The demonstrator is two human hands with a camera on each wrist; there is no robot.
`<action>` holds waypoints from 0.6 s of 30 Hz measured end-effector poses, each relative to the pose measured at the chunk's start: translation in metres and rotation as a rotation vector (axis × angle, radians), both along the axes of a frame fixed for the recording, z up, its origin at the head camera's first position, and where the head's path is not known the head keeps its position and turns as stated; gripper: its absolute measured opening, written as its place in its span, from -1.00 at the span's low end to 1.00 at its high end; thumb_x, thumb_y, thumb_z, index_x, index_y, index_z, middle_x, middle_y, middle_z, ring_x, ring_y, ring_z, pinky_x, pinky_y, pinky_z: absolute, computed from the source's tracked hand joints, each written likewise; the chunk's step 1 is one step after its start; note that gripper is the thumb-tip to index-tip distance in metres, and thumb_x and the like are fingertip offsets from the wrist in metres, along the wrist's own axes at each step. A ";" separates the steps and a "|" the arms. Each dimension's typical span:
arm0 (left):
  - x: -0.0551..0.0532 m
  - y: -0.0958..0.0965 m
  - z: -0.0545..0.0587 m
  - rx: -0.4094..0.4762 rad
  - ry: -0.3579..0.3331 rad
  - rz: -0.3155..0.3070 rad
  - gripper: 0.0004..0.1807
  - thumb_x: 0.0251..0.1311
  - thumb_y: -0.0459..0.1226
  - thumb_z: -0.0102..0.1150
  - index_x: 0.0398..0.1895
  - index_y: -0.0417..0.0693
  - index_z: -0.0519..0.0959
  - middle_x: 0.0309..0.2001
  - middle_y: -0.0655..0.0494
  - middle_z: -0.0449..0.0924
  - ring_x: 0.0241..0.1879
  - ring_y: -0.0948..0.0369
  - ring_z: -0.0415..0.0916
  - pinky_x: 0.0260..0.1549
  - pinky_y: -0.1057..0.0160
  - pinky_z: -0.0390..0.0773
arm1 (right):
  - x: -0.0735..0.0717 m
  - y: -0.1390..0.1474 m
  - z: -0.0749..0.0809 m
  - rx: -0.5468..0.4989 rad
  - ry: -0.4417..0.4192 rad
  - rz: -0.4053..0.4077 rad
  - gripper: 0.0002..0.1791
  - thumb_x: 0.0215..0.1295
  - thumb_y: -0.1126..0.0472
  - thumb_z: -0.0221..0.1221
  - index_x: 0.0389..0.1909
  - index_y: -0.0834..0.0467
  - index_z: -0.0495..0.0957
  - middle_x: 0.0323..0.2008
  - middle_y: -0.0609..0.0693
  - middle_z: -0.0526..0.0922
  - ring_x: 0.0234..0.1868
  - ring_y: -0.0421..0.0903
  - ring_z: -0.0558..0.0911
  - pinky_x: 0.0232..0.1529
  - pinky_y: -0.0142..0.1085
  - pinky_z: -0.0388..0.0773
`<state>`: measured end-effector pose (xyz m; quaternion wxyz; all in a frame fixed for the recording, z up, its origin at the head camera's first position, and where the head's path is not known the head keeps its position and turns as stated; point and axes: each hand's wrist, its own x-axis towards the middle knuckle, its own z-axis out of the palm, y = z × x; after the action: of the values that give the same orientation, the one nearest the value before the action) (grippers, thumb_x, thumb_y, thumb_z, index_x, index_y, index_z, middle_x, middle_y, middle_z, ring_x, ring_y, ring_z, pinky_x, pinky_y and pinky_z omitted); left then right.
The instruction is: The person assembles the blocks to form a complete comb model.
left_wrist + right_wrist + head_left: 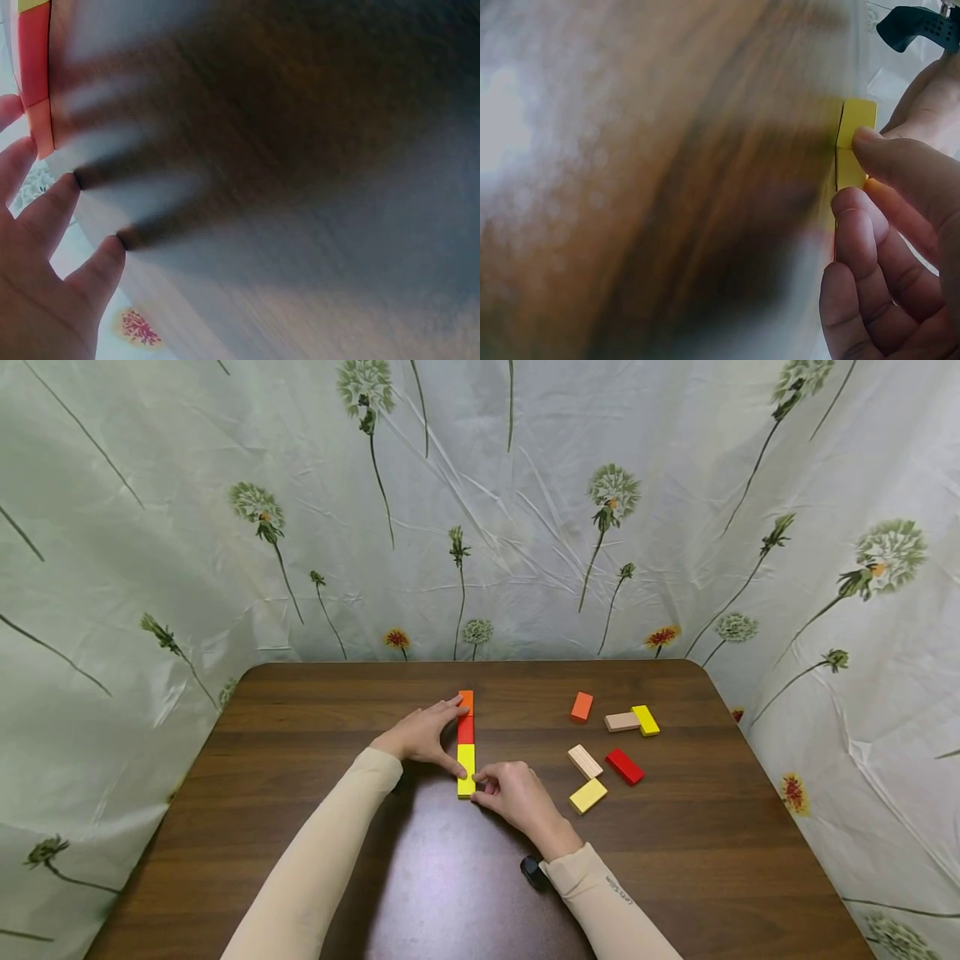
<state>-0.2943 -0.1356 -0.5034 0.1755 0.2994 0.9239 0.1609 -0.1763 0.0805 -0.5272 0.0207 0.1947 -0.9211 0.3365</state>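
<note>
A straight row of blocks lies on the table: an orange block (466, 700) at the far end, a red block (466, 730), then two yellow blocks (467, 787) at the near end. My left hand (424, 733) spreads along the row's left side, its index finger at the orange block and its thumb at the yellow part. On the opposite side, my right hand (519, 795) touches the yellow blocks with thumb and bent fingers. In the right wrist view its thumb lies by the seam between the two yellow blocks (859, 124).
To the right lie several loose blocks: an orange block (582, 706), a plain wood block (622, 722) against a yellow block (646, 720), a second wood block (584, 761), a red block (625, 766) and a pale yellow block (588, 796). A flowered curtain (525, 568) hangs behind the brown table (315, 693).
</note>
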 end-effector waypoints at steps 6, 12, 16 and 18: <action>0.003 0.000 -0.002 -0.011 -0.007 0.013 0.40 -0.07 0.34 0.62 0.75 -0.01 0.12 0.79 0.02 -0.12 0.75 -0.12 -0.08 0.62 -0.41 0.03 | 0.001 0.001 0.000 0.016 -0.006 0.005 -0.82 0.22 0.22 0.57 -0.19 0.17 0.83 -0.53 -0.13 0.70 -0.52 -0.40 0.51 -0.46 -0.49 0.47; 0.007 -0.001 -0.003 0.008 0.013 0.016 0.37 -0.05 0.35 0.60 0.75 0.01 0.14 0.78 0.04 -0.06 0.75 -0.13 -0.05 0.61 -0.41 0.05 | 0.000 0.000 0.000 0.029 -0.026 0.004 -0.82 0.25 0.19 0.55 -0.18 0.15 0.83 -0.52 -0.14 0.70 -0.52 -0.39 0.50 -0.46 -0.50 0.47; 0.010 -0.003 -0.004 0.042 0.050 0.003 0.32 -0.04 0.34 0.60 0.71 -0.02 0.22 0.76 0.01 0.03 0.72 -0.14 0.05 0.59 -0.39 0.14 | 0.001 0.001 0.001 0.039 -0.016 0.010 -0.82 0.25 0.20 0.55 -0.18 0.16 0.82 -0.52 -0.13 0.71 -0.52 -0.39 0.51 -0.47 -0.49 0.47; 0.011 -0.004 -0.005 0.056 0.067 -0.009 0.29 -0.03 0.33 0.60 0.69 -0.04 0.25 0.75 0.00 0.06 0.71 -0.13 0.09 0.58 -0.37 0.19 | 0.001 0.001 0.001 0.045 -0.013 0.009 -0.81 0.25 0.20 0.56 -0.18 0.16 0.82 -0.52 -0.12 0.71 -0.52 -0.39 0.51 -0.47 -0.48 0.47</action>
<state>-0.2837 -0.1393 -0.5085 0.1369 0.3133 0.9231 0.1759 -0.1756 0.0813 -0.5263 0.0089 0.1971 -0.9276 0.3171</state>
